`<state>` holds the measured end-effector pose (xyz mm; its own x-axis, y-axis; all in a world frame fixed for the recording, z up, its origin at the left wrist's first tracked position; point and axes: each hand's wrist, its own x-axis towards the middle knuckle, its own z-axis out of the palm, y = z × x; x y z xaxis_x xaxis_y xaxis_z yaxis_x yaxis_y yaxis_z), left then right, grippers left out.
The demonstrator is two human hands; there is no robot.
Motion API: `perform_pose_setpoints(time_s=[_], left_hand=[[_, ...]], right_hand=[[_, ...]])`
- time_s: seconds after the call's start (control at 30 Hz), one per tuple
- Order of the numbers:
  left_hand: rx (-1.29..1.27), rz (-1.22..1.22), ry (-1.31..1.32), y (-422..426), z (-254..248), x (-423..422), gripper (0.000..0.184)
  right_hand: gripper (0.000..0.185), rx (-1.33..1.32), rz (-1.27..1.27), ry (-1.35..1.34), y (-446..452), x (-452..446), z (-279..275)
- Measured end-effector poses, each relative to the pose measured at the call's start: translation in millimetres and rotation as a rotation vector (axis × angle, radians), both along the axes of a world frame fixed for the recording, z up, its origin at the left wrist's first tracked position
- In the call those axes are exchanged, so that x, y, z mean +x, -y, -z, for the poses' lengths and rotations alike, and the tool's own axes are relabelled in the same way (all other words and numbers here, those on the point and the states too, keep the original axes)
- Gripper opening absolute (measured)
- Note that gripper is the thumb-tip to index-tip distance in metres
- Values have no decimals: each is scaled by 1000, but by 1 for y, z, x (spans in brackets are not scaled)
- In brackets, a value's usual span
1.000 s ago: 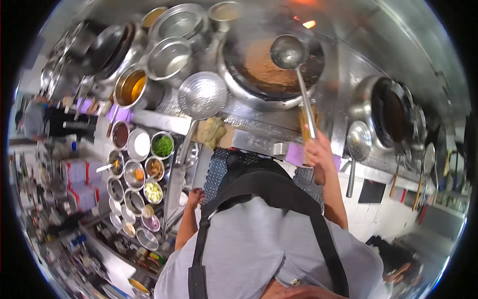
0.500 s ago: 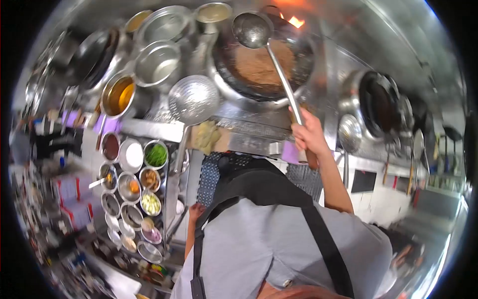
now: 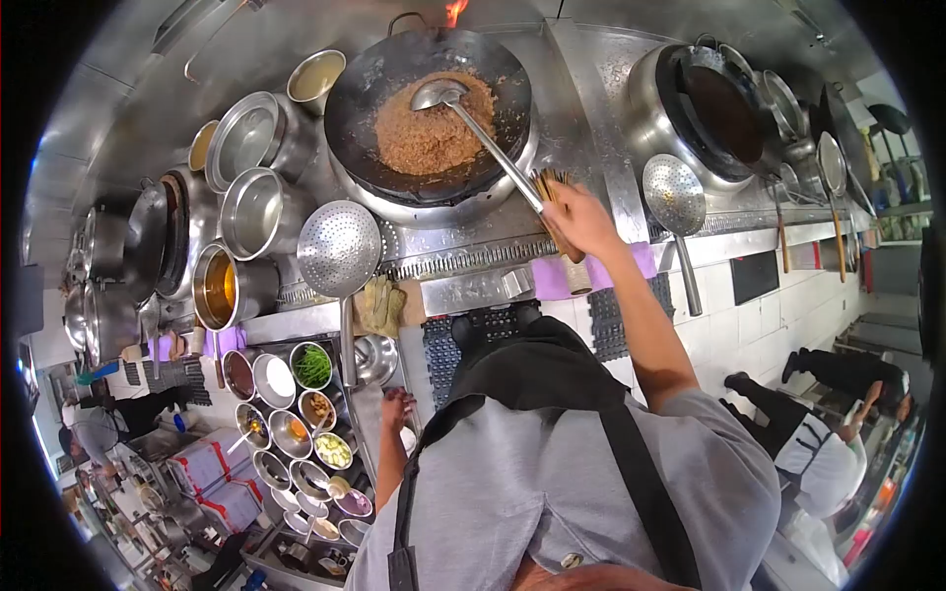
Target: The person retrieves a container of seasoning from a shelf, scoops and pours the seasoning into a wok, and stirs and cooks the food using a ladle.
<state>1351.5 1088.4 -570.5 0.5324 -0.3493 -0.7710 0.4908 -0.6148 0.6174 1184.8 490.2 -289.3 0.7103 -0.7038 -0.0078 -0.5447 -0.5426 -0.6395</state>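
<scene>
My right hand (image 3: 583, 223) is closed round the handle of a long metal ladle (image 3: 493, 148). The ladle's bowl rests on a heap of brown, grainy food (image 3: 424, 138) that looks like fried rice. That food lies in a large black wok (image 3: 350, 94) on the stove. Beside my right hand is a bamboo brush (image 3: 548, 185), partly hidden by my fingers. My left hand (image 3: 396, 406) hangs low at my side, its fingers loosely apart and no object visible in it. Several small bowls of ingredients (image 3: 294, 433) stand to the left of it.
A perforated skimmer (image 3: 339, 246) lies left of the wok, near a crumpled cloth (image 3: 378, 305). Steel pots (image 3: 258, 212) stand farther left. Another skimmer (image 3: 674, 194) and a second wok (image 3: 724, 113) are at right. Flame (image 3: 455, 12) shows behind the wok. Other people (image 3: 823, 458) are in the background.
The ladle was raised over the wok's far side; its bowl is now down on the brown food. My view has shifted, so the wok appears farther left. My left hand stays low.
</scene>
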Motion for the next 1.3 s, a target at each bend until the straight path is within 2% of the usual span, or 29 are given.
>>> perform_pose_setpoints(time_s=[0.07, 0.1, 0.17, 0.2, 0.33, 0.43, 0.47, 0.57, 0.63, 0.7, 0.77, 0.83, 0.9, 0.93, 1.0, 1.03, 1.07, 1.13, 1.2, 1.3], left_hand=[[21, -207, -115, 27, -21, 5, 21], [21, -184, -86, 38, -31, 2, 22], [22, -135, -30, 59, -50, -9, 24], [-18, -127, -52, 53, -34, -13, 27], [-18, 188, -50, 38, 4, -41, 26], [243, 172, -135, 30, 40, -73, 28], [302, 183, -151, 31, 44, -73, 27], [225, 288, -121, 41, 49, -61, 24], [160, 373, -105, 61, 48, -53, 22], [124, 419, -84, 84, 45, -46, 21], [95, 418, -48, 106, 39, -37, 19], [60, 394, -5, 125, 31, -34, 18], [17, 372, 48, 142, 25, -40, 17], [-1, 359, 78, 150, 22, -48, 16], [-20, 331, 122, 169, 9, -74, 15], [-6, 191, 45, 176, 2, -94, 16], [-15, 384, 146, 181, 0, -110, 16], [-27, 776, 348, 194, -21, -140, 18], [72, 737, 282, 210, -20, -169, 18], [189, 660, 147, 268, -10, -213, 17]], right_hand=[[48, 43, 1, 102, 12, -37, 8], [45, 65, 1, 154, 16, -58, 12], [41, 102, -36, -4, 17, -98, 6], [40, 128, -33, 1, 14, -119, 10], [39, 141, -58, -49, -2, -188, 12], [38, 265, 101, -88, -19, -218, -24], [37, 172, 140, -43, -22, -234, -18], [36, 72, 263, -29, -21, -277, -44], [32, 198, 430, 24, -5, -323, -50], [30, 297, 569, 188, 23, -362, -76], [30, 173, 622, 335, 68, -420, -68], [31, 238, 787, 463, 115, -465, -69], [34, 179, 866, 304, 174, -521, -49], [38, 104, 884, 133, 206, -549, -36], [34, 48, 919, -63, 274, -602, 2], [32, 24, 931, -162, 304, -626, 27], [34, -147, 886, -202, 329, -650, 53], [35, -104, 911, -185, 357, -664, 60], [34, -118, 926, -223, 371, -668, 56], [29, -96, 839, -83, 376, -678, 105]])
